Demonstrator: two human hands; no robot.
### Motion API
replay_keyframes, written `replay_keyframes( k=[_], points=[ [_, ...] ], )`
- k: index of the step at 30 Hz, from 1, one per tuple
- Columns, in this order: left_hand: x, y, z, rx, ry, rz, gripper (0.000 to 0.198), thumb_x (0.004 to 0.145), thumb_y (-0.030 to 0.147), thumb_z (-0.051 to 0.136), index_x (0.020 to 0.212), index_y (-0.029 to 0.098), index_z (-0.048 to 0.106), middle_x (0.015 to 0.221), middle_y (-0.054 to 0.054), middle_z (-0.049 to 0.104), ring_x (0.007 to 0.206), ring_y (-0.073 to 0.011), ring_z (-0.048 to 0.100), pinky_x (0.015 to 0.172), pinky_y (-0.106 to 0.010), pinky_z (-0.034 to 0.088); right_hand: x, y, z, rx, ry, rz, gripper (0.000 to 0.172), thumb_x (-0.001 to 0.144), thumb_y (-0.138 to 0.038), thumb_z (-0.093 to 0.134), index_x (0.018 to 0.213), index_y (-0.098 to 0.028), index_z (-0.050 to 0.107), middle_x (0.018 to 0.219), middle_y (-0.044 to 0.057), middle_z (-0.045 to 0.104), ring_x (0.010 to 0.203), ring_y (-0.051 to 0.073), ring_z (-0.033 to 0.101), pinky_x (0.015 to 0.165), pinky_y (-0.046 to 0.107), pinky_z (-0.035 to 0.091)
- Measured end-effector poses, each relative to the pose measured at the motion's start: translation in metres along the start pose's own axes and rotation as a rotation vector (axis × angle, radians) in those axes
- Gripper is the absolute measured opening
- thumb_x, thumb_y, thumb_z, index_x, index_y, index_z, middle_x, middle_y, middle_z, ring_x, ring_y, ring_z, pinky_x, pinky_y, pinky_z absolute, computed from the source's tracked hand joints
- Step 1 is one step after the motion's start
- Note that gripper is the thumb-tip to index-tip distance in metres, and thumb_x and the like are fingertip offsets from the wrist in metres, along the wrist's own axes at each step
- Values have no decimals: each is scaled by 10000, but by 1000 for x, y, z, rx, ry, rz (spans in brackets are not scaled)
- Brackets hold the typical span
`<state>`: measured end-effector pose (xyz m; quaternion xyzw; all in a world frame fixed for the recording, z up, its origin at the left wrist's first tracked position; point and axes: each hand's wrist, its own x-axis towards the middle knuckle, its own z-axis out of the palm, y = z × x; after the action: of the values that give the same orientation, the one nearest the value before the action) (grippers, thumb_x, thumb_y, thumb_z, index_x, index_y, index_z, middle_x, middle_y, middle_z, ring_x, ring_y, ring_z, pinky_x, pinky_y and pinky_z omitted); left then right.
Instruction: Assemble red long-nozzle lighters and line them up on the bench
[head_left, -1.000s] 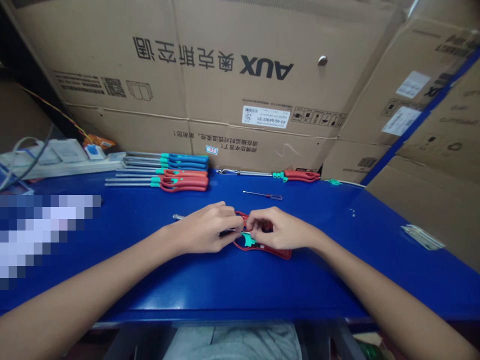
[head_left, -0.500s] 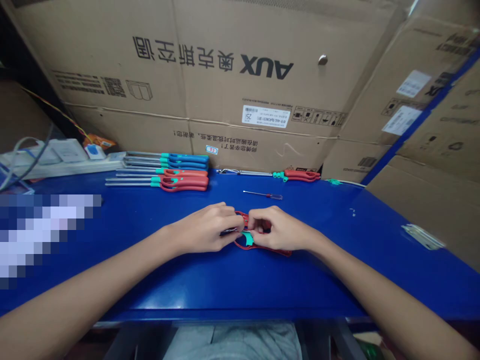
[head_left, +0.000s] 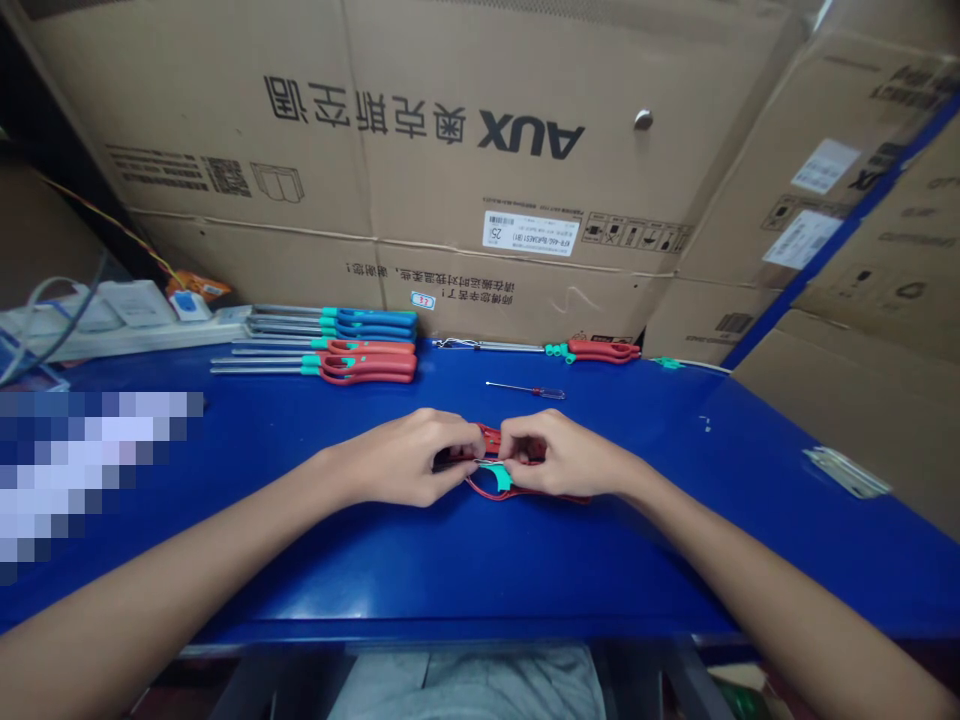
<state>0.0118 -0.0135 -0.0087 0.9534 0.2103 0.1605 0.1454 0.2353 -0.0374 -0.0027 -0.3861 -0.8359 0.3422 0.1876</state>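
On the blue table lies a red stick lighter casing (head_left: 491,490), partly hidden under both hands, with its halves apart. A green trigger piece (head_left: 501,478) shows between the hands. A thin pale wire (head_left: 491,462) runs from one set of fingertips to the other, just above the trigger. My left hand (head_left: 427,455) pinches the wire at its left end, thumb and index together. My right hand (head_left: 559,455) is closed at the wire's other end, thumb tip beside the trigger. What lies beneath the right fingers is hidden.
Several blue and red stick lighters (head_left: 367,365) lie stacked at the back left. A small screwdriver (head_left: 529,390) lies beyond my hands. Behind it are another red lighter (head_left: 600,350) and green parts (head_left: 667,363). Metal rods (head_left: 847,472) lie at right; a power strip (head_left: 135,335) at left.
My left hand has shifted slightly left and its fingers have opened into a wider arch. More of the wire shows between the hands. The casing and trigger have turned slightly.
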Motion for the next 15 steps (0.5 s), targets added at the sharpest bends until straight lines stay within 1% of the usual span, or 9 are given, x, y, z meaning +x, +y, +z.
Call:
replay_keyframes(
  k=[2,5,9,11,15],
  points=[
    [0,1,0,-3,21,34,135,862,157,508,875,162,643,778,-26,646,676,-128,561,634,-236,408,0,-1,0,16,-4,4,65,728,-117,596,720,-170,558,601,-54,518,536,76,428,523,195,354],
    [1,0,0,2,38,53,151,867,140,510,859,154,661,763,-28,658,681,-129,569,639,-231,411,0,0,-1,29,-13,10,67,724,-105,594,734,-167,572,613,-48,543,546,78,445,531,195,365],
    [1,-1,1,-30,17,51,165,879,120,518,865,149,681,814,-35,694,750,-139,597,690,-228,431,0,3,-2,25,-21,4,59,723,-107,597,746,-162,589,629,-40,564,563,81,464,541,196,371],
    [0,-2,1,-39,9,38,163,886,122,524,883,148,685,836,-39,698,765,-139,606,699,-224,436,1,5,-3,20,-23,4,58,719,-107,602,744,-159,590,621,-42,559,559,80,465,536,194,369],
    [0,-3,1,-23,23,-11,125,881,160,563,905,142,685,806,-40,675,712,-131,602,655,-217,433,2,7,-3,-2,-15,-3,52,721,-115,607,746,-158,590,627,-41,548,562,79,468,524,190,372]
  ],
)
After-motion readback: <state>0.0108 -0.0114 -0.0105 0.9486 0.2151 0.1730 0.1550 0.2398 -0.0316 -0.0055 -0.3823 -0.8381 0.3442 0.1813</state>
